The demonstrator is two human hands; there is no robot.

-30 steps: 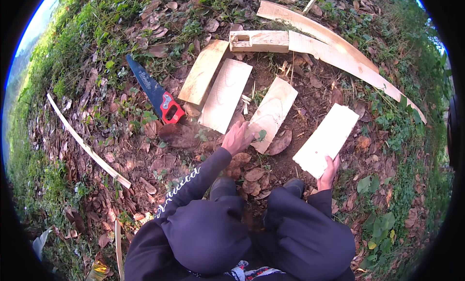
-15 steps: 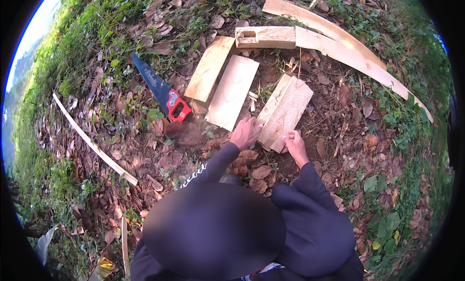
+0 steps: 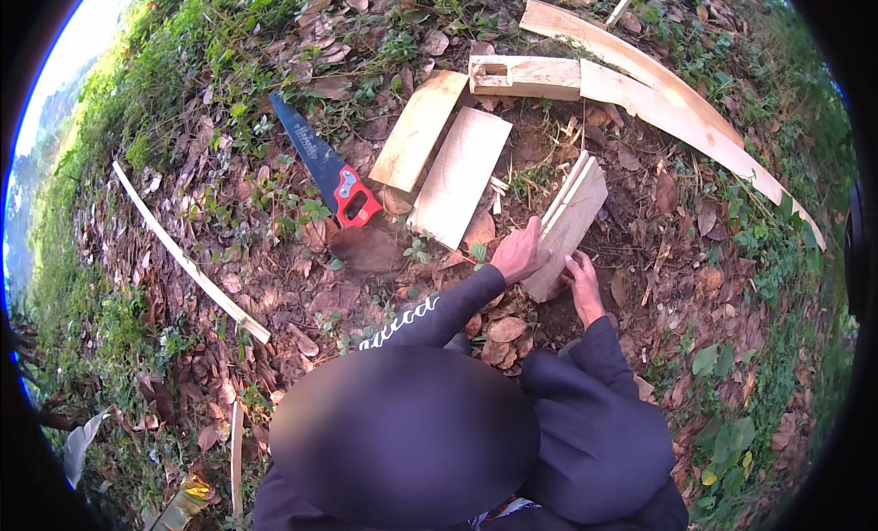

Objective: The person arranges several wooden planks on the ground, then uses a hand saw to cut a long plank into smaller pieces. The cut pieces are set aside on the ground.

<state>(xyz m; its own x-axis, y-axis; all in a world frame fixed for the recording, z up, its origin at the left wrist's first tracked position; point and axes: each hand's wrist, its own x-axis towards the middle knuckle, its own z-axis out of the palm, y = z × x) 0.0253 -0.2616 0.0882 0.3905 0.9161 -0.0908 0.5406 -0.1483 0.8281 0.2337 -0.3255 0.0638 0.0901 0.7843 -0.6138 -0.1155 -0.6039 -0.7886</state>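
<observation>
A short stack of wooden boards (image 3: 576, 222) is tilted up on edge in front of me, its narrow left side showing the seams between pieces. My left hand (image 3: 521, 253) is closed around the lower left edge of the stack. At its lower right edge, my right hand (image 3: 583, 286) grips with the fingers partly hidden behind the wood. To the left of the stack lie a pale flat board (image 3: 462, 176) and a thicker wooden block (image 3: 421, 128), side by side on the leaf litter.
A handsaw (image 3: 352, 197) with a red handle lies at the left. Beyond the boards rests a notched wooden block (image 3: 535, 76), meeting a long plank (image 3: 658, 110); another long plank (image 3: 622, 51) is behind. A thin strip (image 3: 187, 257) lies far left among dry leaves and grass.
The stack of boards has been turned up from lying flat onto its edge. Both hands have shifted to grip its sides, and the whole view has moved slightly.
</observation>
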